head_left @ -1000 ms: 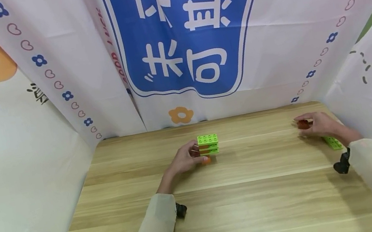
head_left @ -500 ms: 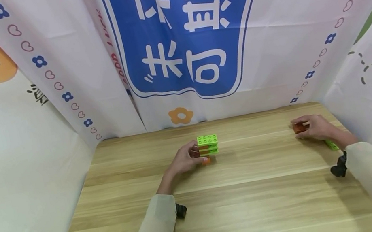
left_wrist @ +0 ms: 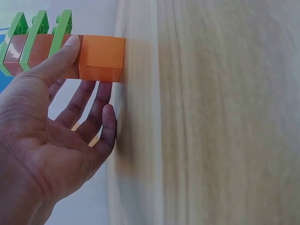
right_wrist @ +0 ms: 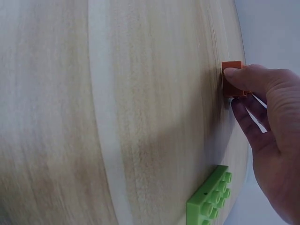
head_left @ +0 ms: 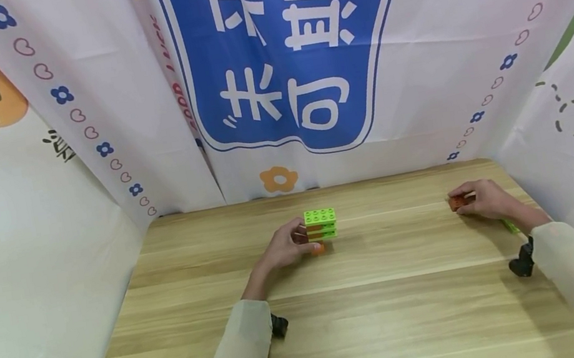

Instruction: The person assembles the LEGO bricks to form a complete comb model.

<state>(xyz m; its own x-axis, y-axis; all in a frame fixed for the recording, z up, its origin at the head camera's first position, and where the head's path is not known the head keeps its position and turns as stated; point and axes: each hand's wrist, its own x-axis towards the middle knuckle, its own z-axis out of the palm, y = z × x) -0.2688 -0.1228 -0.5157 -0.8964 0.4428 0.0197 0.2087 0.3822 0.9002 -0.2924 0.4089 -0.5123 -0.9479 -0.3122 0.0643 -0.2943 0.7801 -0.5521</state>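
Orange brick (right_wrist: 228, 87) in fingers (right_wrist: 245, 121) of right hand (right_wrist: 280, 126)

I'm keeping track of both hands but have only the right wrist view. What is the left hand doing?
Observer: The left hand holds a stack of bricks between its thumb and fingers.
Operator: Which brick is on top?
Observer: The head view shows a light green brick on top, studs facing up.
Operator: And at the bottom?
Observer: The left wrist view shows an orange brick at the table end of the stack.
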